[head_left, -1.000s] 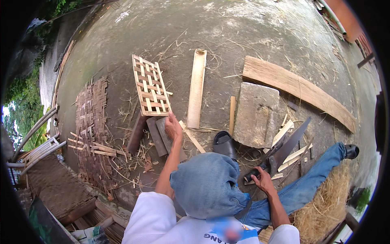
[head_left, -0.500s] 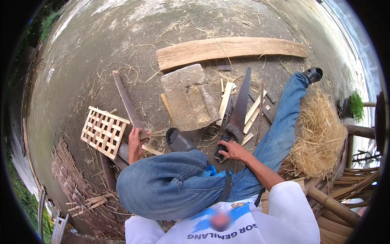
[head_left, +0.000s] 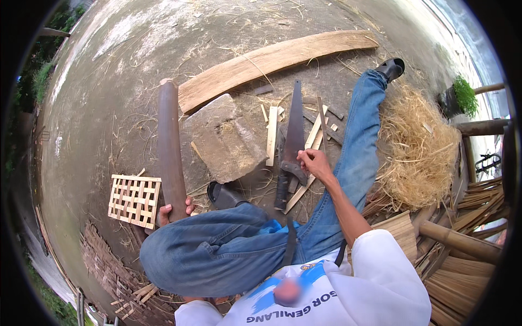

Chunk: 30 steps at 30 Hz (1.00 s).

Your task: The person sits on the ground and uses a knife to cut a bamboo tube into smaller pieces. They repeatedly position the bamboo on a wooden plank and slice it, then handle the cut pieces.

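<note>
My left hand point(head_left: 169, 212) is wrapped round the lower end of a long brown wooden stick point(head_left: 171, 136), which points upward and has a pale cut tip. My right hand point(head_left: 313, 162) is closed, its fingers curled together just beside the heel of a handsaw blade point(head_left: 294, 117). What is in those fingers, if anything, is too small to make out. The saw lies on the ground with its dark handle toward me. A stone block point(head_left: 225, 138) sits between the stick and the saw. Thin pale wooden strips point(head_left: 272, 136) lie around the saw.
A long curved plank point(head_left: 272, 60) lies beyond the block. An openwork woven panel point(head_left: 134, 200) is at the left, near a brown woven mat point(head_left: 111, 261). A heap of pale shavings point(head_left: 418, 152) lies beyond my stretched leg. Bamboo poles point(head_left: 459, 242) stand at right.
My left hand has raised the stick and turned it more upright. My right hand has left the saw's handle, moved forward and closed beside the blade. The whole view has shifted and turned.
</note>
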### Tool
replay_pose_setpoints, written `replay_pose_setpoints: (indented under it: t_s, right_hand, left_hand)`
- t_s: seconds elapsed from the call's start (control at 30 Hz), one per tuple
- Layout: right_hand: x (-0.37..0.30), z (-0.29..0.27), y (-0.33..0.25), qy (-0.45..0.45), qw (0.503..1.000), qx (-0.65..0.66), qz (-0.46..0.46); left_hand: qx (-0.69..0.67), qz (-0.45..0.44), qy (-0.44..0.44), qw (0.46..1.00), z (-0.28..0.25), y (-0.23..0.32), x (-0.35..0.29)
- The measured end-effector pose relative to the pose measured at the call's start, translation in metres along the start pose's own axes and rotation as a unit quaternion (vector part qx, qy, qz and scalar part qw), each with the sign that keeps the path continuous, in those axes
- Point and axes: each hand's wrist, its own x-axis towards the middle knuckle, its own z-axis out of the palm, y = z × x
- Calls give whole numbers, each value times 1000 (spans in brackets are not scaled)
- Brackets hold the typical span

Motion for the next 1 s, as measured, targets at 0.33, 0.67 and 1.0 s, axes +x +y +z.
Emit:
replay_pose_setpoints:
  t_s: [0.33,0.67,1.0]
  right_hand:
    - [48,-22,68,234,922,-296,87]
    - [53,-18,39,385,896,-163,-152]
    - [34,89,-110,-121,880,-249,-387]
  left_hand:
    - [108,-35,15,993,-22,-3,84]
    - [112,252,286,918,-125,6,68]
    - [80,411,305,856,-107,-18,110]
